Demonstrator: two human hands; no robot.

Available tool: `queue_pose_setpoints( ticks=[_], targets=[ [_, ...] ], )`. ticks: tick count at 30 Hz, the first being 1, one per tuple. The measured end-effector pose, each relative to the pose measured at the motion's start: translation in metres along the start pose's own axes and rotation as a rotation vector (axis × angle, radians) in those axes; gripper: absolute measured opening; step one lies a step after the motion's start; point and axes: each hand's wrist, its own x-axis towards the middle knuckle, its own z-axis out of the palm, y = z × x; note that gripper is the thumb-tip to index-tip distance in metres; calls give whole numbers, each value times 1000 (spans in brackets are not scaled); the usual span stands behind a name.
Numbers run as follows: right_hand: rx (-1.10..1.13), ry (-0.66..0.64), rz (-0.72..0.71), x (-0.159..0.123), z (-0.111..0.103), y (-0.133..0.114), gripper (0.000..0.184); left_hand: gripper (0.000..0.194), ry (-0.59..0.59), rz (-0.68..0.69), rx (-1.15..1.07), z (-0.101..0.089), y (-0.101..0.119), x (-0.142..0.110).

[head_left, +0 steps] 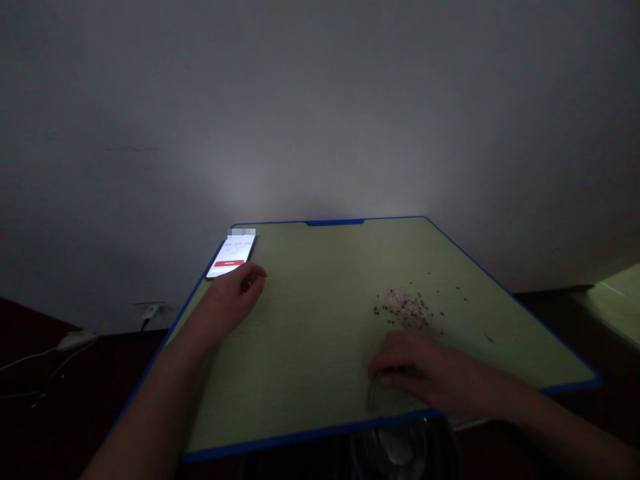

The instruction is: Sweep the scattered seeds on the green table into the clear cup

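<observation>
The pale grains mixed with dark bits (407,308) are spread in a loose heap on the right part of the tabletop (310,340), just beyond the right hand (425,370); a clear dish (397,401) is held by this hand close to the near edge, and its rim seems to be clamped between the thumb and the fingers, though the dim light makes the grip hard to read. The left hand (235,290) is placed just beside the lit phone (233,253); its fingers are loosely curled, and it cannot be told if the tips are touching or if something small is kept between them.

The dish could be tipped over the near edge, if it is pulled too far toward the body; the heap could be scattered by the right knuckles, because they are held so near to it; some dark bits, already lying apart, could be swept by the sleeve-less forearm; the phone could be pushed over the left edge by a careless wrist.

Beneath the blue near edge (280,440), a round clear container (424,441) is partly seen; room for sideways moving is given between the two hands, while the far side is bounded by the wall (320,120).
</observation>
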Motion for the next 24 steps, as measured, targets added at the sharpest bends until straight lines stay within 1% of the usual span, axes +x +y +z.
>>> queue_pose_setpoints(
  ticks=[5,12,15,17,19,21,24],
  targets=[
    [51,57,75,-14,3,4,19,32,-4,19,10,3,-6,1],
    [78,135,60,-29,1,5,19,32,0,-14,-13,6,-13,3],
    [82,86,65,-37,-3,4,21,32,7,-25,-9,7,-12,3],
    [79,80,74,-40,-6,2,21,32,4,-24,-10,7,-12,4],
    [59,122,67,-37,-8,-3,21,32,3,-32,-9,7,-12,4],
    [30,168,38,-28,-8,-9,20,32,10,-48,-7,6,-12,4],
    [15,178,-21,-11,-2,-19,21,31,17,-51,-14,7,-14,4]
  ],
)
